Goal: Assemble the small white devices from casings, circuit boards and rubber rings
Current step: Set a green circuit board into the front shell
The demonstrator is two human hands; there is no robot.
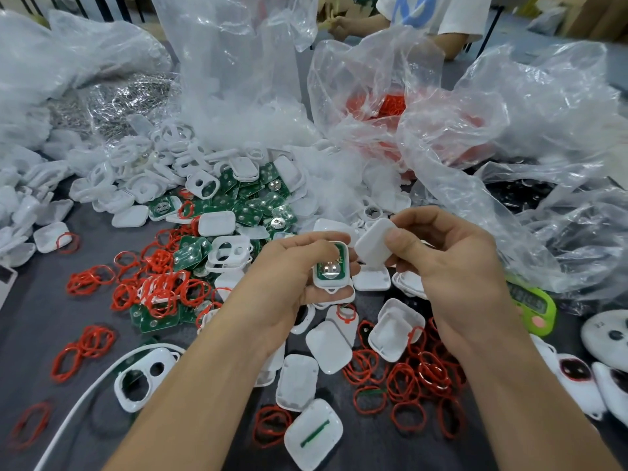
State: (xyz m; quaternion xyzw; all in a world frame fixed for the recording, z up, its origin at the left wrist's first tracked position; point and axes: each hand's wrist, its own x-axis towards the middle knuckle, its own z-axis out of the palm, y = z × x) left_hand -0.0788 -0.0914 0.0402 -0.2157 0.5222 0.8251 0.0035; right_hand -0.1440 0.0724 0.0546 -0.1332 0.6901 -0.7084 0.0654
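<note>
The left hand (pixel 292 273) grips a white casing half (pixel 331 266) with a green circuit board (pixel 330 268) seated inside; the right hand (pixel 441 253) pinches a plain white cover (pixel 373 243) just beside it.

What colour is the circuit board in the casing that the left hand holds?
Green circuit board, clearest in the head view.

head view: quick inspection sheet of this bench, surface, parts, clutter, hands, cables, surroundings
surface: dark grey table, mostly covered with parts.
job's things: white casings heaped at the back; green circuit boards in the middle; red rubber rings scattered left and front right.
clutter: crumpled plastic bags behind and right; green device with a display, far right.
grippers: left hand holds an open casing with a board inside; right hand pinches a white cover close beside it.
cables: one white cable, front left.
surroundings: another person across the table.
</note>
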